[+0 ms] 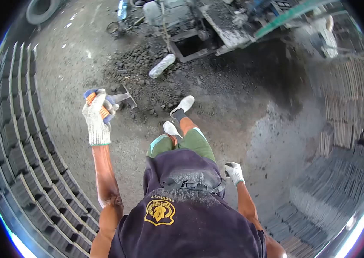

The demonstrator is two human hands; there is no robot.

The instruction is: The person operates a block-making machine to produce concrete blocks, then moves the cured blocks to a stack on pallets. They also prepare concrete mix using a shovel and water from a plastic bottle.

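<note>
My left hand (96, 115), in a white knitted glove, is stretched out on the left with its fingers wrapped round a scraper (121, 98). Blue and orange show on the tool's handle, and its wide metal blade points right, toward dark lumps of loose material (141, 64). By my right hip hangs my right hand (234, 173), also gloved. Its fingers are loosely bent, the thumb stands apart, and I see nothing in it.
A machine (167, 17) with a metal frame stands ahead. A pale elongated object (162, 66) lies near its base. Racks of dark tile-like pieces (23, 142) line the left; stacks of thin flat pieces (324, 185) fill the right. A tire (42, 10) lies far left.
</note>
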